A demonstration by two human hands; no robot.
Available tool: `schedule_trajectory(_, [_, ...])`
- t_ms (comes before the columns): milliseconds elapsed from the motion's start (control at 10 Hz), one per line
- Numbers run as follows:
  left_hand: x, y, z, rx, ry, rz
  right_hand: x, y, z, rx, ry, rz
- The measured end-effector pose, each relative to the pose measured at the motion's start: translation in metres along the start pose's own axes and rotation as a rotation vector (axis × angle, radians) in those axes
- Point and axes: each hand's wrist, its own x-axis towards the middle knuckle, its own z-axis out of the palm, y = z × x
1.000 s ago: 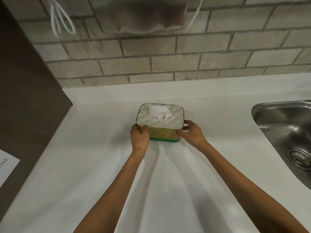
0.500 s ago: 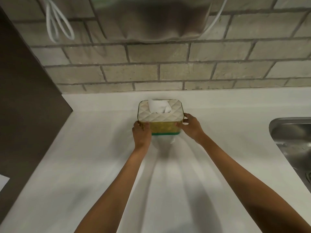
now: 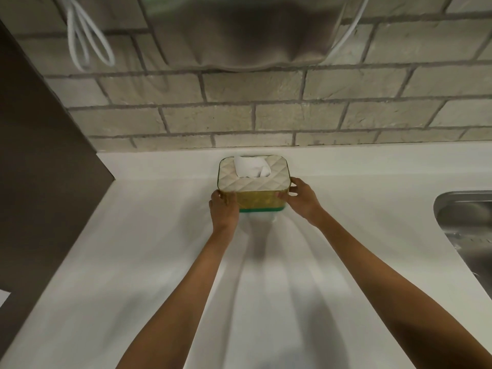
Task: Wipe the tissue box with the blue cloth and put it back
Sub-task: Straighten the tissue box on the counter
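The tissue box [image 3: 255, 199] has a quilted white lid, yellow sides and a green base, with a white tissue sticking out of the top. It stands on the white counter [image 3: 159, 262] close to the brick wall. My left hand [image 3: 223, 209] grips its left front corner. My right hand [image 3: 302, 198] grips its right side. No blue cloth is in view.
A steel sink [image 3: 468, 225] lies at the right edge. A dark panel [image 3: 40, 155] borders the counter on the left. A grey appliance [image 3: 239, 30] and white cords [image 3: 85, 41] hang on the brick wall above the box.
Both hands have pushed the tissue box away from me, toward the brick wall. My view has shifted left, so the sink shows less.
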Motion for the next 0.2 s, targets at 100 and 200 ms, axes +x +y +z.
schedule_trajectory(100, [-0.0009, 0.0000, -0.0005, -0.007, -0.015, -0.014, 0.0005, 0.0028, 0.0001, -0.006, -0.011, 0.023])
schedule_trajectory(200, [-0.0083, 0.0042, -0.0018, 0.001, -0.013, -0.056, -0.0051, -0.0006, -0.0014, -0.021, -0.012, 0.070])
